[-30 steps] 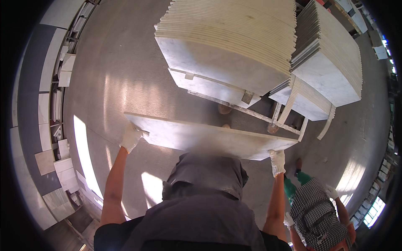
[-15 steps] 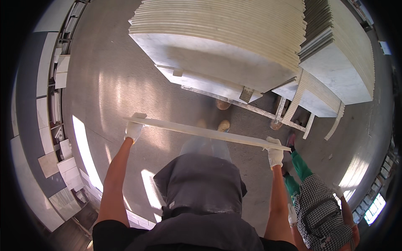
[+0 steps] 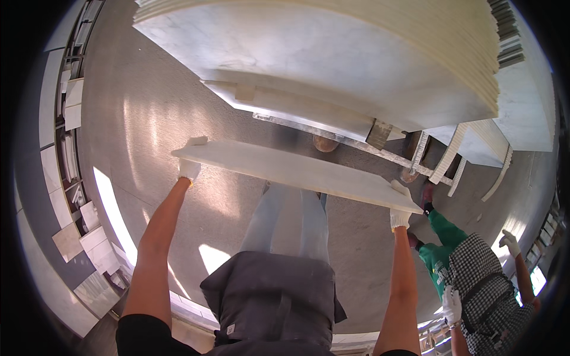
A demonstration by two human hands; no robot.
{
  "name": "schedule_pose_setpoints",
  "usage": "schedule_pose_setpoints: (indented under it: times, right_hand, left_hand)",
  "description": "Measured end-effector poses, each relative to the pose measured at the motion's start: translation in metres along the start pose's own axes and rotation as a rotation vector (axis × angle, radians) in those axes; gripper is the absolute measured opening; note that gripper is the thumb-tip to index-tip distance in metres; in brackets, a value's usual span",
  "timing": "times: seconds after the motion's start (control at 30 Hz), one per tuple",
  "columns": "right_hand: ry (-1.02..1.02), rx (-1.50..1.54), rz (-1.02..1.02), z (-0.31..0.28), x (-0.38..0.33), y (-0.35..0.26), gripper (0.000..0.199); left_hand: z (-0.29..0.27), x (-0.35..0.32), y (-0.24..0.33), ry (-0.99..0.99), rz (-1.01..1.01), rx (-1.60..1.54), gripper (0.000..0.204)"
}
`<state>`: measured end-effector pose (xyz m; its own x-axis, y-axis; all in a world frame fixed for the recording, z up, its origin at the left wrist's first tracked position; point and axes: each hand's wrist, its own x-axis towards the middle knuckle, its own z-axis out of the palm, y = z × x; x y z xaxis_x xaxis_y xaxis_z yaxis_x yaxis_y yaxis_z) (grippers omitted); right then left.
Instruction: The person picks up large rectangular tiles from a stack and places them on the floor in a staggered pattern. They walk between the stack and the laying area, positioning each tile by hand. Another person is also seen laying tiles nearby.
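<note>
Closest in, on the near side of the large stack (image 3: 320, 47), a dark apron (image 3: 279, 296) covers the person's front. Beyond it, with a gap before the large stack, the left hand (image 3: 189, 171) and the right hand (image 3: 399, 218) wear pale gloves and are closed on opposite ends of a white slab (image 3: 291, 172). Each palm looks to be under the slab, mostly hidden, with fingers showing at the edge toward the large stack. The slab therefore lies between and across both hands, its long axis running left to right, roughly along the near face of the large stack; which hand is nearer that stack I cannot tell. The slab is apart from the stack, broad face turned mainly upward. A co-worker (image 3: 478, 267) in a checked garment stands to the near right of the large stack, apart from the slab. Low under the large stack runs a pale rail (image 3: 344, 140); a second stack (image 3: 525, 101) stands just to its right
</note>
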<state>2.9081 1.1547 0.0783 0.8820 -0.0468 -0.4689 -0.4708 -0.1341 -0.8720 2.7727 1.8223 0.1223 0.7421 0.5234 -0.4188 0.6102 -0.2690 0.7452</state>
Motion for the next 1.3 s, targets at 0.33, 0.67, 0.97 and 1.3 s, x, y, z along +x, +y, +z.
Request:
schedule_pose_setpoints:
  times: [0.33,0.67,0.97,1.3]
  right_hand:
    - [-0.109,0.293,0.098,0.017,0.062,0.061,0.044]
    - [-0.043,-0.043,0.174,0.034,0.074,0.096,0.047]
    - [-0.054,0.080,0.223,0.051,0.057,0.139,0.044]
    - [-0.217,0.180,0.438,0.041,0.107,0.094,0.065]
  left_hand:
    - [0.037,0.086,-0.062,-0.028,0.128,-0.094,0.034]
    - [0.054,0.094,-0.100,-0.030,0.028,-0.067,0.035]
    - [0.054,0.091,-0.141,-0.014,-0.030,0.180,0.036]
    - [0.054,0.126,-0.118,0.035,-0.065,-0.454,0.038]
